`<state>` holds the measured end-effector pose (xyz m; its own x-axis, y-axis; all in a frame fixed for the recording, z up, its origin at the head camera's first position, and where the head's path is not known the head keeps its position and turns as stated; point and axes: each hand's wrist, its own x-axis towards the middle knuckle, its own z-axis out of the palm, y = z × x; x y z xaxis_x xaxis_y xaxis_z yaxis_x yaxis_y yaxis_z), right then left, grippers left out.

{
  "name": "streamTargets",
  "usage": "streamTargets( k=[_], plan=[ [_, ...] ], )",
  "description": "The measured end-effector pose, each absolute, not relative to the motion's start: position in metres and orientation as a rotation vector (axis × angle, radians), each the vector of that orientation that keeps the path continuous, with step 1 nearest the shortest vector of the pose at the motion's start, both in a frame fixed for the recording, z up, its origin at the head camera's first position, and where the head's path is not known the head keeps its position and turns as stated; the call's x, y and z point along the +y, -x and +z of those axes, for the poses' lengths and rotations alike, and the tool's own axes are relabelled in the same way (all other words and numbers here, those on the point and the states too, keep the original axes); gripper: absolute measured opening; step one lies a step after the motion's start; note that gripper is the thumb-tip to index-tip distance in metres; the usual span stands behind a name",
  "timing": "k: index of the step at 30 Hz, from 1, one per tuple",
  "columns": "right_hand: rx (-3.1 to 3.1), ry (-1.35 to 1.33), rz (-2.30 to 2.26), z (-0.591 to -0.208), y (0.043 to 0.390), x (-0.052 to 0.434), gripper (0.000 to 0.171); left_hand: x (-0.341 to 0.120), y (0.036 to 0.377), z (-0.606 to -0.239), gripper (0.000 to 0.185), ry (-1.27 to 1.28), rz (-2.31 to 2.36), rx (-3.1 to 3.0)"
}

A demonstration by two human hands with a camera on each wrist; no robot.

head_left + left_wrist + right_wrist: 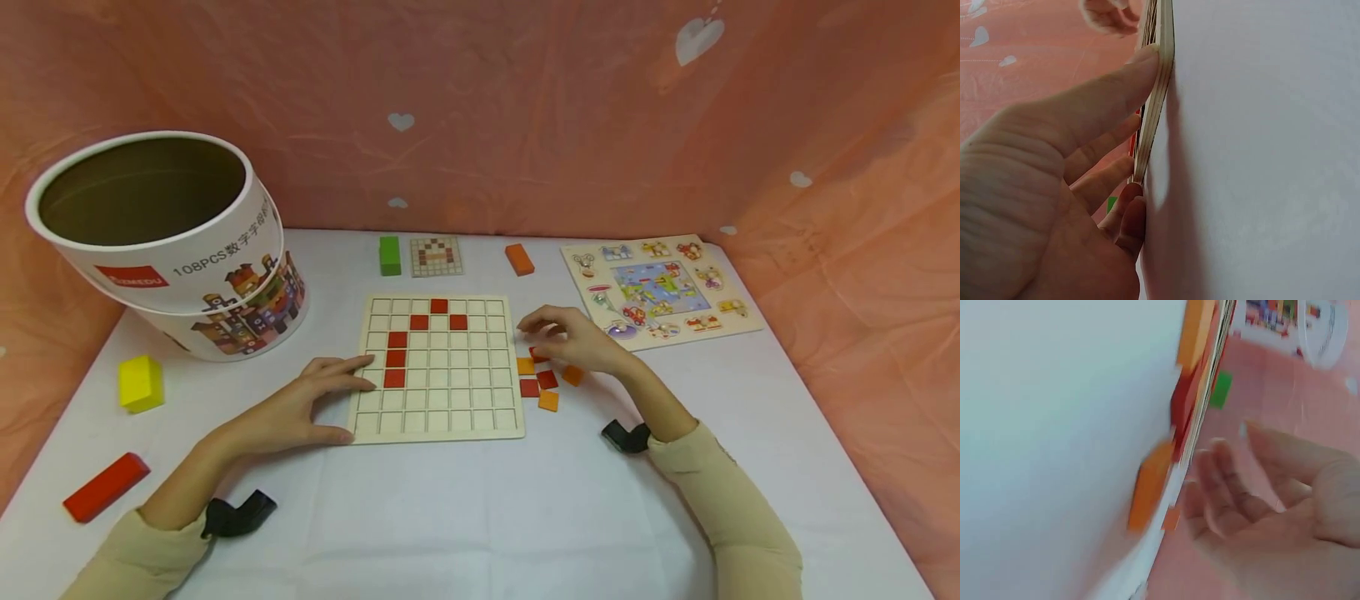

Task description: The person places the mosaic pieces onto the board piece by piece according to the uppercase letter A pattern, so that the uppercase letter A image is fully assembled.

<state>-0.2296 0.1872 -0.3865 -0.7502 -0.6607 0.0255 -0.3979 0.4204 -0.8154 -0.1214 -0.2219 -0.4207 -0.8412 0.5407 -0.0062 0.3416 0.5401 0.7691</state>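
Lying flat at the centre of the frame on the white surface (465,517), the wooden grid board (437,367) is carrying six red tiles (395,358) that are forming a rough arch across its upper left cells. The left hand (300,408) is bracing the board's lower left edge, with straight fingers (1116,87) pressing against the rim and the thumb lying along the near corner, pinching nothing. The right hand (573,337) is hovering just off the board's right edge, its fingers loosely curled downward; whether they are already pinching a tile cannot be told, as they are covering the top of the pile. The loose red and orange tiles (546,383) are lying directly beneath and slightly toward the bottom of the frame from those fingertips, just beside the board, so the right hand is much the nearer.
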Motion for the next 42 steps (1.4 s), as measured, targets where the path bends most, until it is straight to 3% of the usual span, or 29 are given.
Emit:
streamTargets(
  k=[6,20,35,42],
  plan=[
    [2.383,0.835,-1.171,-0.394,0.232,0.202,0.034,-0.222,0.121,-0.42,0.058,-0.759,1.186,2.543],
    [2.439,0.858,-1.034,-0.393,0.229,0.198,0.02,-0.221,0.121,-0.419,0.057,-0.74,1.188,2.537],
    [2.372,0.947,-1.062,-0.381,0.258,0.128,0.018,-0.221,0.121,-0.418,0.057,-0.733,1.184,2.539],
    [2.344,0.923,-1.031,-0.382,0.262,0.117,0.016,-0.222,0.121,-0.42,0.057,-0.741,1.197,2.534]
  ],
)
